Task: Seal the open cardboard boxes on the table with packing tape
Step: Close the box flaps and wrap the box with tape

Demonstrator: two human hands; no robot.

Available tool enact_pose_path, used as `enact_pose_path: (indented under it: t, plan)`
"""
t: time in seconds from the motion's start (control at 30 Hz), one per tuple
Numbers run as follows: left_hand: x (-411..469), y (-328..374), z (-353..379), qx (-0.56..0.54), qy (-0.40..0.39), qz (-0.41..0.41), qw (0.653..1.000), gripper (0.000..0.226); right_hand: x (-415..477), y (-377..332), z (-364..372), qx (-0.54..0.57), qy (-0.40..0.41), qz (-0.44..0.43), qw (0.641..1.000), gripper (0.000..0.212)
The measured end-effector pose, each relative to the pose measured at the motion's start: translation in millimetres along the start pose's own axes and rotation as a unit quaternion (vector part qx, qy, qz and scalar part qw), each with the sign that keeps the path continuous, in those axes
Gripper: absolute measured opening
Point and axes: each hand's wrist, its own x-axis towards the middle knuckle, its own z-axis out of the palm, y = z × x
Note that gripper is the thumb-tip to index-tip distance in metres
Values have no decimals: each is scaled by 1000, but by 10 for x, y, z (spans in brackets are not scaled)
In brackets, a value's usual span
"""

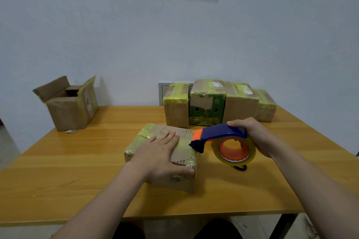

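Right then, the left hand [162, 154] lay flat, fingers straight, on the taped box [165, 156] in the middle of the tabletop [77, 170]. Just beside that box, the right hand [252, 134] gripped the blue tape dispenser [223, 141]. Behind it stood four taped boxes [217, 103]; far to its left sat an open box [68, 103].

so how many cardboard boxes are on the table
6: an open box back left, a front box under the left hand, four taped boxes in a row back right. Others may hide behind them.
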Motion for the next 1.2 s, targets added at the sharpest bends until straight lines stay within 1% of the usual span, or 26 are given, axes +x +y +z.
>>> enact_pose_path:
  t: [0.07,0.17,0.23,0.33,0.53,0.87,0.97,1.07,1.13,1.2]
  plan:
    - [1,15,-14,5,0,-3,1000,132,4,55,11,-3,1,3,1000,37]
    - [-10,91,-19,15,20,6,1000,134,21,77,35,-4,1,3,1000,40]
    - [4,195,-6,-4,26,22,999,135,34,69,27,-5,2,-2,1000,41]
    - [67,308,26,-11,27,22,999,133,33,42,33,-2,-1,-5,1000,40]
    - [103,288,42,1,29,22,999,124,3,76,11,18,-7,3,1000,40]
    - [96,278,68,0,39,26,999,121,-92,191,-128,72,-42,29,996,41]
    - [103,275,68,-7,37,23,999,120,-94,236,-108,83,-40,29,995,46]
    - [102,283,50,-4,22,21,1000,119,-100,287,-39,80,-23,25,996,41]
    - [125,313,-26,7,7,21,1000,119,-111,358,11,86,-8,30,996,48]
    - [175,356,-97,10,15,31,999,119,-134,437,56,106,3,45,993,54]
